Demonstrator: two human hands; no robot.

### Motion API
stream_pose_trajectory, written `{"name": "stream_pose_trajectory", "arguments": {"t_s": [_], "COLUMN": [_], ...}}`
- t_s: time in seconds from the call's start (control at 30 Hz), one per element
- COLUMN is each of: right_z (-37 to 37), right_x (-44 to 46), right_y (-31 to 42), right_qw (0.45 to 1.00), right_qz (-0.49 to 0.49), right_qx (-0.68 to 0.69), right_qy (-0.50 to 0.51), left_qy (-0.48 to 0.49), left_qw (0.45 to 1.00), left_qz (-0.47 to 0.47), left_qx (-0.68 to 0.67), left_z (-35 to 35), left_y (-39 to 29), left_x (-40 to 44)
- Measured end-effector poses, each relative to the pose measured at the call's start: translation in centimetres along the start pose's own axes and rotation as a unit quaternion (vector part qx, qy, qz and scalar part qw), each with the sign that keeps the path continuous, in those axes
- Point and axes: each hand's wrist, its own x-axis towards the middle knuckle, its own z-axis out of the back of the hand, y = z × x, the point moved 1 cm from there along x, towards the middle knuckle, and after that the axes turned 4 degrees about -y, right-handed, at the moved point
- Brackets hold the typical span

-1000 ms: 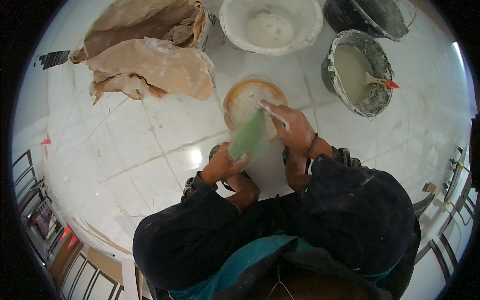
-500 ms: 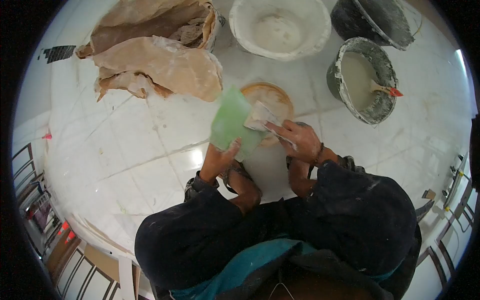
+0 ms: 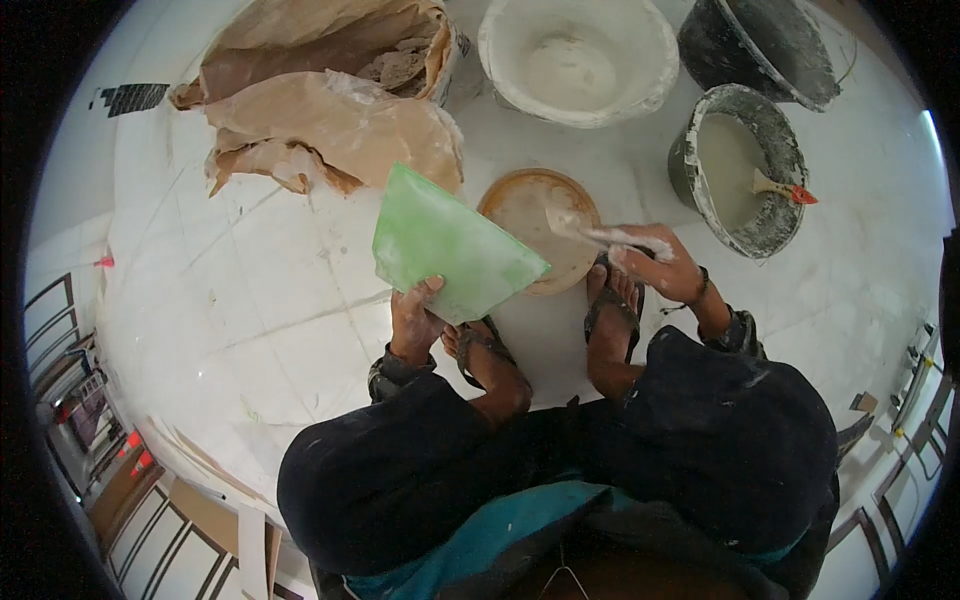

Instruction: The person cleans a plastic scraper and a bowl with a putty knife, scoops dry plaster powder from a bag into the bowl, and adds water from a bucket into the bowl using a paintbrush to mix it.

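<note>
My left hand [image 3: 414,318] grips the lower edge of a green plastic sheet [image 3: 450,240], dusted with white and tilted in front of my left foot. In my right hand [image 3: 672,264] is a putty knife [image 3: 572,224], its pale blade pointing left and coated in white material. White smears cover the fingers of that hand. The blade is apart from the sheet, over a round tan-rimmed disc [image 3: 545,282] on the floor; I cannot tell whether it is a lid or a shallow tray.
A torn paper sack [image 3: 340,120] of powder lies at the upper left. Beyond the disc stands a whitish tub [image 3: 640,75]. To the right are a dark bucket [image 3: 683,170] of pale liquid with a brush [image 3: 775,187] in it and another dark bucket [image 3: 725,55]. My sandalled feet flank the pale floor's middle.
My right hand has drawn the putty knife away from the green sheet, to the right. The sheet has shifted left and turned, showing a straight edge toward the right.
</note>
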Motion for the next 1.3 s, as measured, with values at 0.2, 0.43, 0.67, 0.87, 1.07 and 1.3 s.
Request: {"name": "stream_pose_trajectory", "arguments": {"t_s": [0.2, 0.43, 0.67, 0.87, 1.07, 1.3], "right_z": [-0.5, -0.7, -1.1, -2.0, -2.7, 0.3], "right_x": [-1.0, -0.1, -0.1, 0.2, 2.1, 0.1], "right_y": [0.3, 1.0, 0.5, 1.0, 1.4, 2.3], "right_qw": [0.992, 0.993, 0.985, 0.915, 0.950, 0.988], "right_qz": [-0.009, 0.069, 0.126, 0.156, 0.184, 0.062], "right_qx": [0.048, 0.027, -0.121, -0.370, -0.218, -0.101], "right_qy": [0.115, 0.093, -0.012, -0.044, -0.129, -0.097], "left_qy": [-0.025, -0.028, -0.093, -0.100, 0.033, 0.259], "left_qw": [0.996, 0.995, 0.994, 0.992, 0.937, 0.616], "left_qz": [0.010, 0.000, -0.027, -0.057, -0.068, -0.398], "left_qx": [-0.085, -0.098, -0.044, 0.049, 0.340, 0.629], "left_z": [0.3, 0.8, -0.2, -0.8, -0.7, -4.2], "left_y": [0.5, 0.3, 0.3, 0.6, 1.1, -3.9], "left_x": [0.1, 0.2, 0.7, 0.4, -0.5, 0.4]}}
